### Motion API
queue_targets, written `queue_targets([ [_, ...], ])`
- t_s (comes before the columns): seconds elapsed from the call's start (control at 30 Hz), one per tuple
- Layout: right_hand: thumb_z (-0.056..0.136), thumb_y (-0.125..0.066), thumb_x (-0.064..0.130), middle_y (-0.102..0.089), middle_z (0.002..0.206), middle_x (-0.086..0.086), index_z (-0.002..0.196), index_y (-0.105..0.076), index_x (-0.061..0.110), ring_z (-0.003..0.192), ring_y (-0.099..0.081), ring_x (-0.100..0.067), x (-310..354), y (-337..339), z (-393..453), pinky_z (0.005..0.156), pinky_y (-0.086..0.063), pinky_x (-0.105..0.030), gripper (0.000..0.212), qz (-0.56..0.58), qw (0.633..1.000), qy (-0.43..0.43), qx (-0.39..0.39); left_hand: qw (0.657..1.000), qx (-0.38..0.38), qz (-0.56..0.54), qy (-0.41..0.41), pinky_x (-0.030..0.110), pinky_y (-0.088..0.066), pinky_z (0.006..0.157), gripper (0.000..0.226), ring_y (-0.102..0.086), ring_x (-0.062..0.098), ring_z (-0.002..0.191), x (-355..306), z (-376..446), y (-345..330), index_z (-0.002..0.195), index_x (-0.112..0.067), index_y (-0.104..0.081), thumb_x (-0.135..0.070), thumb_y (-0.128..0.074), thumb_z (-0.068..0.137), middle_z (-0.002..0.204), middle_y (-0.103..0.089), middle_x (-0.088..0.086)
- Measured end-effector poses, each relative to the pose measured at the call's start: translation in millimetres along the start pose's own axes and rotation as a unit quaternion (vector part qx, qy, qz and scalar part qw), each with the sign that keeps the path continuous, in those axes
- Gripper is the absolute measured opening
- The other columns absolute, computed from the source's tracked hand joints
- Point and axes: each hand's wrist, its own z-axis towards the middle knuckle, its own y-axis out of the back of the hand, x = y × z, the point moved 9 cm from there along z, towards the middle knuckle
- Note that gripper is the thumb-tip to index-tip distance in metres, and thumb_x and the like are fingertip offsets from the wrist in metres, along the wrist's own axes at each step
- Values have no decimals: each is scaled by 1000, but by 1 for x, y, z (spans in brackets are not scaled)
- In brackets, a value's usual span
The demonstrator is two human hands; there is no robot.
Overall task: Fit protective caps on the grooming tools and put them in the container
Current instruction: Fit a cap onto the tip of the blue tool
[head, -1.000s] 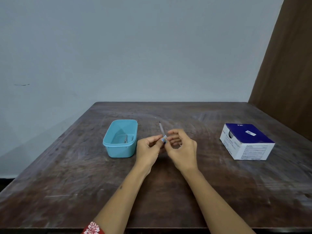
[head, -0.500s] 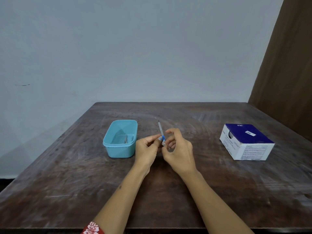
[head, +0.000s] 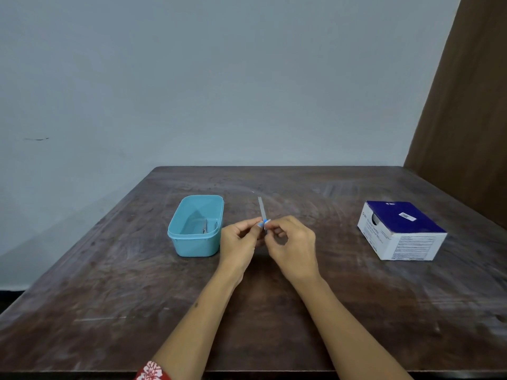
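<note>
From my remote feed I saw a dark, scuffed wooden table (head: 274,311) filling the lower part of the view, its far edge meeting a plain pale blue-grey wall (head: 219,78). A brown wooden panel (head: 472,105) rose at the right, and a small dark mark (head: 37,139) showed low on the wall's left side under soft, even light.

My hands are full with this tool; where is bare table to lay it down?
Bare table lies between the right hand and the blue-and-white box, and along the near edge. It is crowded between the left hand and the container.
</note>
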Motion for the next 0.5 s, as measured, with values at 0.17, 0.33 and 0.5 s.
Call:
queue_targets([
  [0.17, 70, -72, -4, -68, 80, -4, 82, -73, 5, 67, -63, -11, 2, -1, 0, 67, -52, -20, 15, -3, 1000, 9, 11, 1000, -5, 5, -2, 22, -57, 67, 17, -71, 19, 85, 0, 0, 1, 102, -5, -69, -4, -58, 88, 91, -73, 9],
  [0.33, 71, -71, -3, -67, 79, -5, 80, -72, 6, 66, -61, -13, 2, -7, -2, 75, -55, -33, 13, -15, 999, -5, 43, 1000, -18, 16, -5, 21, -57, 69, 20, -70, 16, 84, -2, 1, 4, 101, -9, -70, -1, -56, 89, 91, -72, 5],
  [0.5, 77, -69, -3, -69, 86, -5, 91, -71, 6, 77, -64, -15, 4, 6, 1, 72, -54, -25, 17, -4, 1000, 5, -6, 991, 62, 118, -22, 26, -57, 72, 31, -69, 15, 85, -2, -4, -12, 105, -7, -68, 10, -55, 83, 91, -73, 5],
])
